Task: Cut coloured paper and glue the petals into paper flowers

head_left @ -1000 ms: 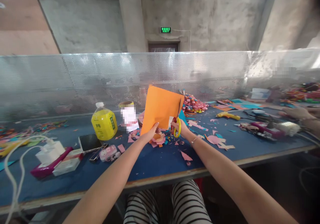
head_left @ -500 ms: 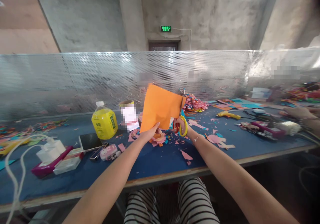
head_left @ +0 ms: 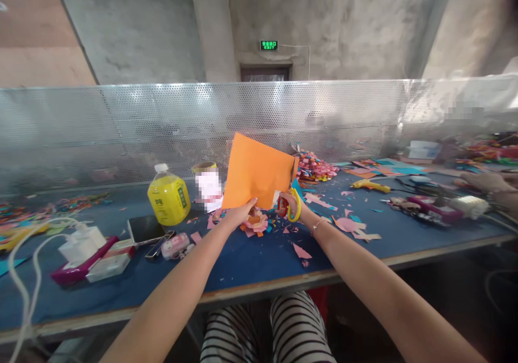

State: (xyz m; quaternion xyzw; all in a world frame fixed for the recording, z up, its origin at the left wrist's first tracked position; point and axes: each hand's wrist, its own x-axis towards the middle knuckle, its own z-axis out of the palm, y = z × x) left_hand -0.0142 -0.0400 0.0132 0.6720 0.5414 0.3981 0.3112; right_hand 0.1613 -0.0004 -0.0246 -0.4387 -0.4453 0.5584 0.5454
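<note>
My left hand (head_left: pixel 245 211) pinches the lower edge of an orange sheet of paper (head_left: pixel 257 171), which stands tilted above the table. My right hand (head_left: pixel 288 202) is closed around scissors (head_left: pixel 297 205) with yellow and red handles. Their blades are at the sheet's right edge, where a narrow strip of paper bends away; the blades are mostly hidden. Beneath my hands lies a pink and orange paper piece (head_left: pixel 257 224) among small scraps. Behind the scissors rises a heap of cut pink and coloured paper strips (head_left: pixel 318 168).
A yellow bottle (head_left: pixel 169 197), a tape roll (head_left: pixel 204 166), a phone (head_left: pixel 145 229) and a purple power strip (head_left: pixel 83 263) stand left. To the right lie a yellow glue gun (head_left: pixel 370 185) and another power strip (head_left: pixel 433 209). Another person's hand (head_left: pixel 481 181) is at far right. A perforated metal screen (head_left: pixel 162 131) runs behind.
The orange sheet and my left hand have shifted slightly left. The scissors remain at the sheet's right edge. My right leg has moved inward under the table.
</note>
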